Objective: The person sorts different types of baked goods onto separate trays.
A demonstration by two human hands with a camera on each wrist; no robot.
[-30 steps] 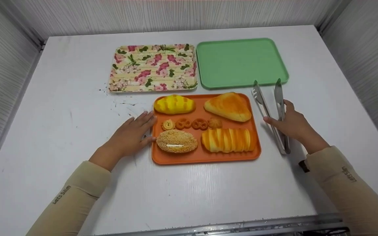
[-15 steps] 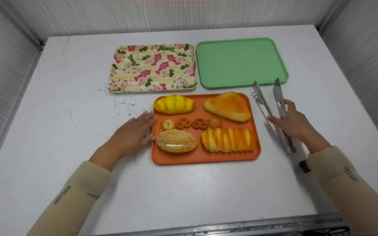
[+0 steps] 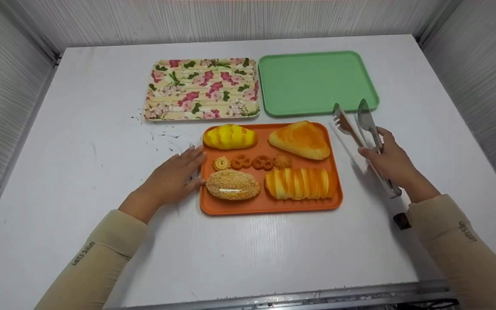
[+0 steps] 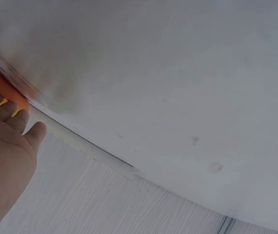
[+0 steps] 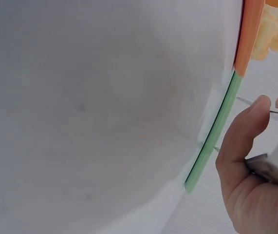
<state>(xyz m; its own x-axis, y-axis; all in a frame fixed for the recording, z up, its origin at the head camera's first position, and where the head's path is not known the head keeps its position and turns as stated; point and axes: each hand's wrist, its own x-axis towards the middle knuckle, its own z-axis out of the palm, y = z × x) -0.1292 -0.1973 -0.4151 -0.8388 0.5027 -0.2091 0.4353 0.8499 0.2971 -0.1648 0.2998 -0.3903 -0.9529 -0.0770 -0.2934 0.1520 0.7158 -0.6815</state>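
Observation:
My right hand [image 3: 392, 161] grips a pair of metal tongs [image 3: 377, 170] to the right of the orange tray [image 3: 269, 206]. The tongs' tips stand apart, pointing toward the green tray's near right corner. In the right wrist view, fingers curl around the tongs [image 5: 275, 165]. My left hand [image 3: 170, 178] lies with its fingers extended, touching the orange tray's left edge. On that tray are a yellow bread roll [image 3: 230, 137], a triangular bread [image 3: 302, 140], a sesame-covered bun [image 3: 232, 185] and a ridged loaf [image 3: 300, 184]. A row of small cookies and pretzels [image 3: 263, 162] lies between them.
A floral tray [image 3: 203, 89] and a green tray [image 3: 317, 82] lie side by side behind the orange one. White panel walls [image 3: 239, 21] rise around the table [image 3: 248, 254]. A metal rail [image 3: 308, 299] runs along its front edge.
The right hand has shifted a little to the right with the tongs, whose near end has swung right and appears raised. The left hand and the breads have stayed put.

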